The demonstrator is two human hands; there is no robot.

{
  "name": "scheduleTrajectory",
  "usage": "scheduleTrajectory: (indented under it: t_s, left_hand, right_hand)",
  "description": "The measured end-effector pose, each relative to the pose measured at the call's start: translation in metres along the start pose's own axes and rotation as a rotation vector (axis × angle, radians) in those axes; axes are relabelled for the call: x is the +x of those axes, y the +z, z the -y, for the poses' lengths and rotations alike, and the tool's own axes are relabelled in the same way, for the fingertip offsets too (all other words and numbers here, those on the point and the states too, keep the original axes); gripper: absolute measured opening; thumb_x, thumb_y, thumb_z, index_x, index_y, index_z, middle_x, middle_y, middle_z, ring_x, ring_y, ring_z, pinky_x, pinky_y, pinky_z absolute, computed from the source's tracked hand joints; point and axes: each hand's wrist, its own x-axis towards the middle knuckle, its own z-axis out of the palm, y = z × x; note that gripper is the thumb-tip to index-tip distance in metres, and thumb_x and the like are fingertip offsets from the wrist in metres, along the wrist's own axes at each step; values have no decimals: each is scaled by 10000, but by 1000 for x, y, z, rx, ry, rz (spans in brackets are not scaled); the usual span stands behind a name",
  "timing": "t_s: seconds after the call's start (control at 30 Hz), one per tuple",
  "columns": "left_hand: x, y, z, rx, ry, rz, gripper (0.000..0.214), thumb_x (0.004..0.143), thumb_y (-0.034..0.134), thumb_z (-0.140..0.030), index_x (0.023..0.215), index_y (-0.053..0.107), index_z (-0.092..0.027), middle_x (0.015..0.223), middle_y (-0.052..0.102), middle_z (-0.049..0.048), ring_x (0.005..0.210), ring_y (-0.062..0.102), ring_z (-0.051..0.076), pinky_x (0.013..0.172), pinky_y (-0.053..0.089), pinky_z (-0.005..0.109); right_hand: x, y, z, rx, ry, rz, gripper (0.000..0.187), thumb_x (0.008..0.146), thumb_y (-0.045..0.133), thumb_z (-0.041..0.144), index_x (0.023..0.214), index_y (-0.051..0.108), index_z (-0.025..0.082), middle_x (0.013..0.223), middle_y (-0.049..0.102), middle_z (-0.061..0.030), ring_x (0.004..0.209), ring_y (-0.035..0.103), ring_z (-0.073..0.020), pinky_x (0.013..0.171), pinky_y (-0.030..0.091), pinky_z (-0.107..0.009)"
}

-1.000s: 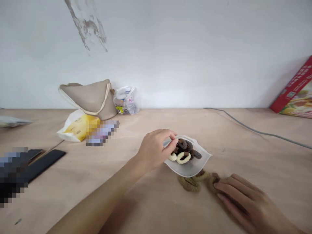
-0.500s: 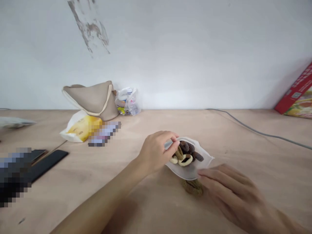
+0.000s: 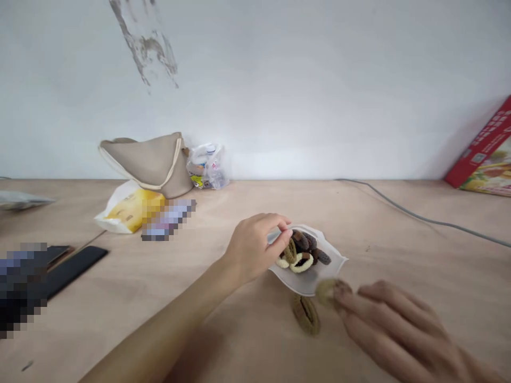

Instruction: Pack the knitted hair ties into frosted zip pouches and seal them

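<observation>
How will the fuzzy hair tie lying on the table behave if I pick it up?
The fuzzy hair tie is probably light and floppy, since it lies pressed into a narrow oval. Its fuzzy surface looks more grippy than slippery. Lying flat, it seems unlikely to roll if pushed.

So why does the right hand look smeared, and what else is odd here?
In the head view, the right hand and the fuzzy hair tie at its fingertips are motion-blurred; the left hand and frosted pouch look crisper; a pixelated patch covers the lower left.
</observation>
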Motion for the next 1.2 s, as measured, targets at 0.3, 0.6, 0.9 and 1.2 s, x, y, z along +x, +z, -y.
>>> scheduleTrajectory:
  t_s: [0.3, 0.6, 0.9, 1.2]
  left_hand:
    - [-1, 1, 0, -24, -16, 16, 124, 818, 531, -188, 716, 598, -211, 970, 725, 18, 880, 677, 183, 804, 497, 305]
    - [-1, 0, -1, -29, -21, 24, 125, 819, 531, -186, 719, 602, -210, 962, 725, 9, 872, 675, 180, 801, 498, 303]
    - [0, -2, -2, -39, -30, 30, 130, 810, 532, -196, 708, 611, -206, 956, 725, 15, 870, 673, 183, 789, 513, 299]
    - [3, -27, -2, -347, -200, 147, 290, 873, 473, -383, 830, 691, -198, 896, 728, 11, 826, 666, 194, 675, 521, 255]
  right_hand:
    - [12, 39, 33, 114, 49, 97, 331, 940, 305, 126, 946, 636, 129, 776, 680, -63, 645, 617, -150, 558, 489, -251]
    - [9, 19, 15, -16, -17, 5, 294, 912, 357, 84, 970, 632, 169, 1046, 691, -72, 860, 632, -177, 737, 514, -314]
    - [-7, 36, -36, -173, 181, 28, 226, 862, 488, 91, 1026, 598, 201, 1240, 568, -102, 1157, 498, -269, 863, 465, -436]
    - [20, 4, -29, 259, 634, -134, 110, 895, 509, 267, 896, 617, 244, 837, 668, 0, 712, 634, -137, 601, 512, -235]
